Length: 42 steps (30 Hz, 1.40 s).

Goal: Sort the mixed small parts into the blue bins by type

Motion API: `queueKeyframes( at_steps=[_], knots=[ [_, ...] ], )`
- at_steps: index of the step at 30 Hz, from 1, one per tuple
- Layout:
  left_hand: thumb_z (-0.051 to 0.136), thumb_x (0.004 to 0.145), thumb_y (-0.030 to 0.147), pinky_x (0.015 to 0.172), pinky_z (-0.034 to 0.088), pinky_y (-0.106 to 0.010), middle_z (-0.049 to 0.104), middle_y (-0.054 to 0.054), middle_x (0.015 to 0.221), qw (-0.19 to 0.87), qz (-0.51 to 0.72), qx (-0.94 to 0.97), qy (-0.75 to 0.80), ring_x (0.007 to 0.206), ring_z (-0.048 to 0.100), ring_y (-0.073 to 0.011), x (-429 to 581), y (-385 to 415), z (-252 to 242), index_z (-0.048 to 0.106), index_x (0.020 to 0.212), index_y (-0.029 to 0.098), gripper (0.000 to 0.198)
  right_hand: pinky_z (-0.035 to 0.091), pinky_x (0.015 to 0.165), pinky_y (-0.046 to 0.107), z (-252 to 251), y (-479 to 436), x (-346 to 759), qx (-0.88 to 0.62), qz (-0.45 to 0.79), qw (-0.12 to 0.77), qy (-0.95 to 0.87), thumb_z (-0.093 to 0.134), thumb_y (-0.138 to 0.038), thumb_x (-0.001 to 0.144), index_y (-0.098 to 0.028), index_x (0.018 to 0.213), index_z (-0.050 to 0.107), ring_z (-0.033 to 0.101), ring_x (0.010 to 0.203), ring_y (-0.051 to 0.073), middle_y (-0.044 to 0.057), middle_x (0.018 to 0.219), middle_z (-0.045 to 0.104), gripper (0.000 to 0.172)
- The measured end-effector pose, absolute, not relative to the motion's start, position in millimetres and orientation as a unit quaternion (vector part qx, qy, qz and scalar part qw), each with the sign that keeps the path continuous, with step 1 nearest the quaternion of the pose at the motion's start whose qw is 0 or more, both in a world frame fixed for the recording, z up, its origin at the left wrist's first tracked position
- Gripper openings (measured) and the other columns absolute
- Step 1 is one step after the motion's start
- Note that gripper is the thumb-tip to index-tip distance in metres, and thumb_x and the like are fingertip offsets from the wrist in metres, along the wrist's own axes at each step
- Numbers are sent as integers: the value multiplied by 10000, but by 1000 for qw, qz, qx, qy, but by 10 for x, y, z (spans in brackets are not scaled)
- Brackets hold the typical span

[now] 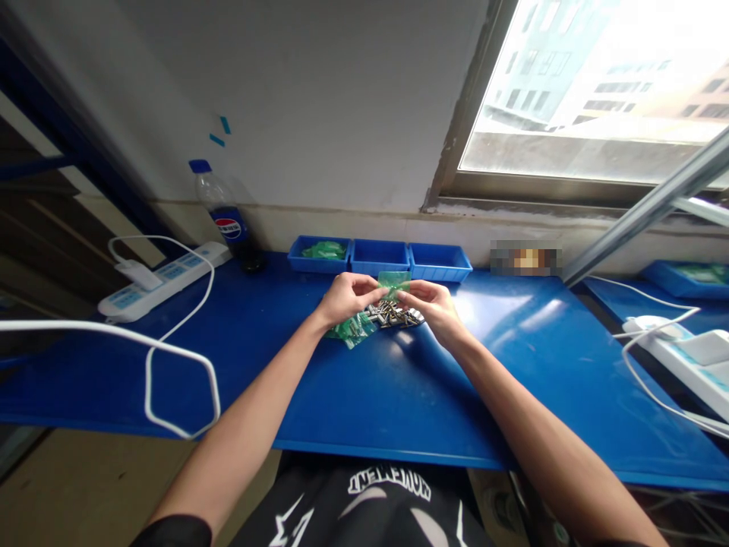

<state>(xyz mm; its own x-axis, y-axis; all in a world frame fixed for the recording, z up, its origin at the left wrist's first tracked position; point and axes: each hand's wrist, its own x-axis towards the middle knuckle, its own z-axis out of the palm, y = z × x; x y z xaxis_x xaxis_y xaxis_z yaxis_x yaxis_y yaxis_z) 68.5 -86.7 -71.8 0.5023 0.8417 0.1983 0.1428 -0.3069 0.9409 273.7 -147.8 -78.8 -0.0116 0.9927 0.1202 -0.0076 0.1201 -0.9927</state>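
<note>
My left hand and my right hand meet over the blue table, both pinching a small green plastic bag between their fingertips. Below the hands lies a pile of small metal parts. To its left sit more green bags on the table. Both hands have fingers closed on the bag's edges.
Three blue bins line the wall, the left one holding green bags. A cola bottle and a white power strip with a looping white cable stand at the left. Another power strip lies at the right.
</note>
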Motion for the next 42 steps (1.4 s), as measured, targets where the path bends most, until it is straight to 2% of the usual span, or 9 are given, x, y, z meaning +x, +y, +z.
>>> queueKeyframes(
  at_steps=[4,9,13,18,23,29,35,39,42],
  knots=[
    [794,800,522,563,494,-264,687,-30,608,500,341,717,346,548,631,-153,660,-842,-702,702,663,161,397,577,763,360,-811,-1464,2739,-489,472,543,-493,843,-562,741,-207,987,766,700,745,208,51,837,767,439],
    [834,770,516,503,439,-213,685,-26,626,531,460,581,411,527,593,-102,605,-653,-804,683,673,144,412,571,703,316,-834,-1436,2764,-485,493,567,-447,838,-529,770,-204,961,758,676,698,168,54,849,760,385],
    [861,791,428,553,501,-165,767,-63,818,572,566,402,437,631,674,-79,499,-479,-842,708,806,126,339,543,671,279,-827,-1428,2772,-481,505,571,-434,844,-491,776,-190,944,765,663,692,147,53,831,757,354],
    [812,872,354,693,592,-174,780,-106,858,609,600,304,420,783,757,-120,433,-427,-822,718,910,91,282,536,668,287,-825,-1431,2753,-485,501,564,-442,842,-496,768,-190,933,756,650,675,146,47,818,756,357],
    [782,851,430,707,620,-283,791,-100,888,480,527,523,467,799,766,-195,438,-526,-818,766,928,136,305,543,690,310,-815,-1446,2743,-489,486,552,-469,819,-528,772,-197,937,746,649,678,155,42,821,754,378],
    [828,721,330,1026,554,-438,803,-82,1063,187,306,829,430,1039,730,-300,406,-632,-865,823,1006,226,304,536,681,305,-786,-1459,2734,-495,486,547,-468,824,-515,753,-199,909,753,644,672,153,44,812,755,359],
    [805,727,307,812,612,-344,796,-85,1049,214,298,822,435,844,742,-236,432,-608,-944,801,1070,191,362,537,686,308,-801,-1456,2752,-495,485,543,-474,803,-514,775,-200,920,758,653,688,158,47,827,760,348],
    [775,784,369,884,597,-355,799,-91,1039,191,315,816,446,941,744,-260,370,-595,-888,805,1028,197,299,530,678,294,-798,-1455,2747,-491,491,546,-468,802,-491,783,-197,920,763,647,686,150,48,825,760,326],
    [813,736,395,914,582,-351,789,-85,1061,191,273,837,433,1001,731,-274,277,-615,-806,805,1048,223,356,533,675,297,-795,-1456,2740,-496,490,543,-468,800,-494,777,-200,908,762,648,686,154,48,822,759,323]
  ],
)
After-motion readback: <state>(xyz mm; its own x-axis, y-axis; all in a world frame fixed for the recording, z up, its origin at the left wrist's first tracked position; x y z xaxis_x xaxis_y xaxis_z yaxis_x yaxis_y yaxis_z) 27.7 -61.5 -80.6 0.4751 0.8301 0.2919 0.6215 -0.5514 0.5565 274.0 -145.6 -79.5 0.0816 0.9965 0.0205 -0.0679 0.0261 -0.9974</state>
